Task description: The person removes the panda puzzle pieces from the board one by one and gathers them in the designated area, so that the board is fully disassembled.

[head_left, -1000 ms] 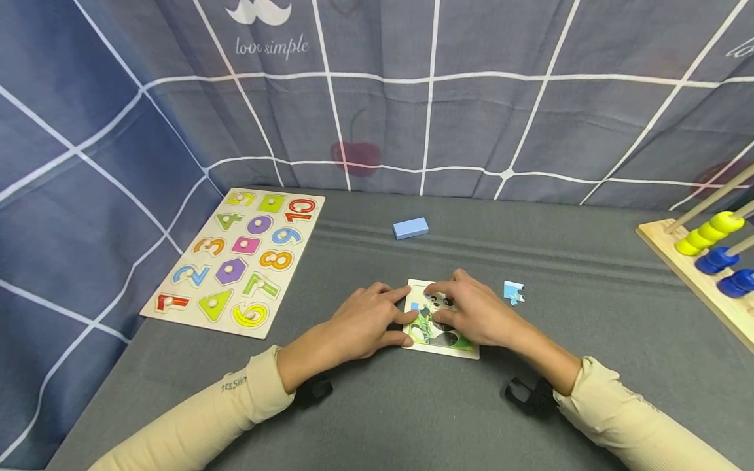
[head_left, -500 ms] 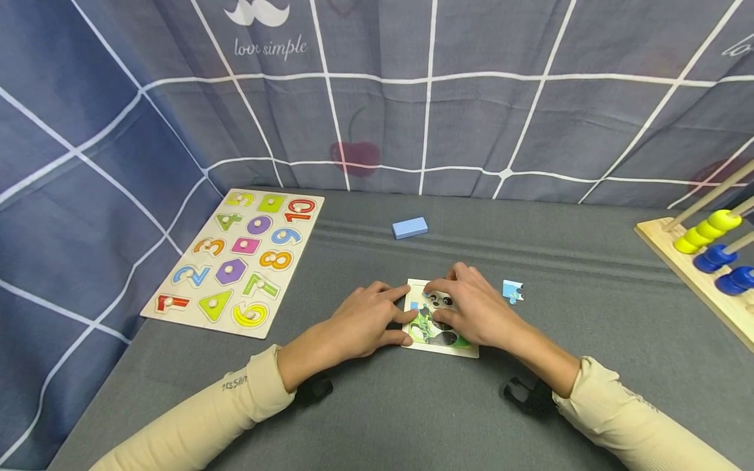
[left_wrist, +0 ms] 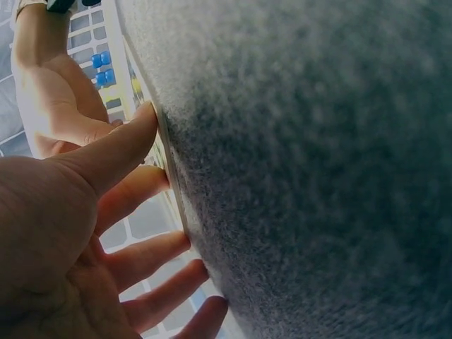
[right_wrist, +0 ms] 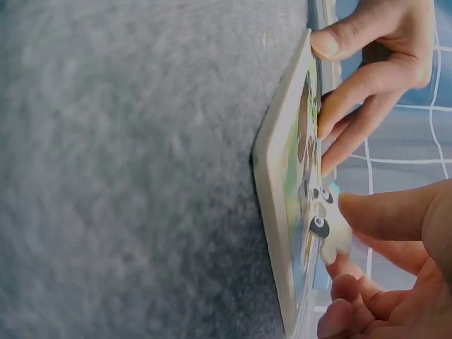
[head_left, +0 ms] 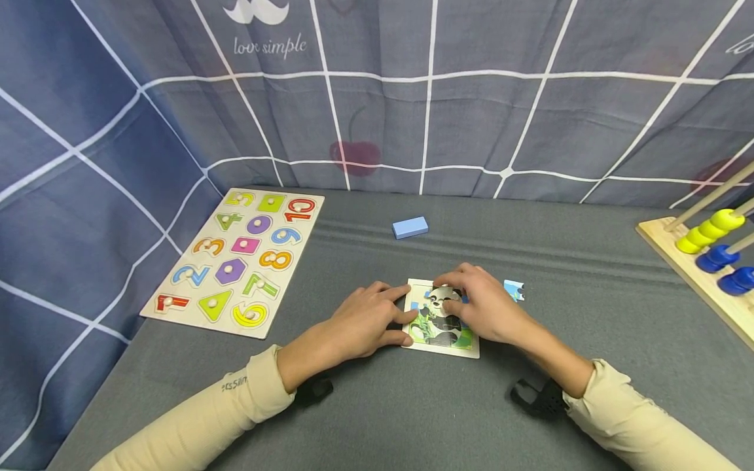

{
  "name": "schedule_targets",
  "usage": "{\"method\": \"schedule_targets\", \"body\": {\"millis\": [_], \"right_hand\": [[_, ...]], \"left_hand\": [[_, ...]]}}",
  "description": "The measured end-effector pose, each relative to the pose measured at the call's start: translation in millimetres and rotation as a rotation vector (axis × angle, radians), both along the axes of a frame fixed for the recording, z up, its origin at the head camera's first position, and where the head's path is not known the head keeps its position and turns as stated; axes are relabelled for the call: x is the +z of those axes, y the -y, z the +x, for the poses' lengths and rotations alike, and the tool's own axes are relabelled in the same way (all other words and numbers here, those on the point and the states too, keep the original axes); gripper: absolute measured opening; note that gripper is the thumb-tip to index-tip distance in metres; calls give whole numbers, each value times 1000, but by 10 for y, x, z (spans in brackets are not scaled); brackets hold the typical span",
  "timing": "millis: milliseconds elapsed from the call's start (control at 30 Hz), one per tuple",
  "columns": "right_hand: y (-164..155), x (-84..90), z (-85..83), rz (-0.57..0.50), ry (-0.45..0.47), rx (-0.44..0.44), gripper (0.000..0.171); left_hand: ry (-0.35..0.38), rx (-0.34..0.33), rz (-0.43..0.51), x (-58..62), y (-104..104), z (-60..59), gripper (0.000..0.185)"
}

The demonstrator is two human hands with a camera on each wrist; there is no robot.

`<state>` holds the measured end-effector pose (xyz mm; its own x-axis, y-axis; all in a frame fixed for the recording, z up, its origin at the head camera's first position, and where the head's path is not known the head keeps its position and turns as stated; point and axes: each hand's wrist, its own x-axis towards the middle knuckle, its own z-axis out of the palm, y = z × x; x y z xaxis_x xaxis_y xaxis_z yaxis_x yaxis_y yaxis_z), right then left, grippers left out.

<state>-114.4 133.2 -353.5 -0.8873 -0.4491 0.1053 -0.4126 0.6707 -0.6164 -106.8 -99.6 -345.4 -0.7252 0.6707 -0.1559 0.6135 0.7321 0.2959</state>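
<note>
A small square panda jigsaw board (head_left: 436, 351) lies on the grey table in the head view. My left hand (head_left: 366, 322) rests on its left edge with fingers spread, thumb near the lower left corner. My right hand (head_left: 485, 304) is over the board's right side and pinches a jigsaw piece with the panda's face (right_wrist: 330, 224) between thumb and fingers. In the right wrist view, that piece stands tilted up from the board's surface. Below it, the panda's body and green bamboo (head_left: 438, 330) show in the frame. The board's upper right corner is hidden by my right hand.
A loose blue jigsaw piece (head_left: 514, 289) lies just beyond my right hand, partly covered by it. Farther back is a blue block (head_left: 410, 227). A number-and-shape peg board (head_left: 250, 261) lies at left; a wooden bead stand (head_left: 701, 265) is at right. Checked cloth (head_left: 389, 118) hangs behind.
My right hand has shifted slightly right with the panda-face piece, uncovering more of the panda and partly covering the loose blue piece. My left hand stays at the board's left edge.
</note>
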Motion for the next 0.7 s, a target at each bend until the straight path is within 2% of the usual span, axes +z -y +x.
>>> {"method": "schedule_targets", "body": {"millis": [233,700], "right_hand": [[-43,0,-28,-20,60,23,33],[-40,-47,-41,-51,48,39,39]], "left_hand": [[-12,-11,1,3,6,2,45],[-10,-5,-1,-5,0,3,45]]}}
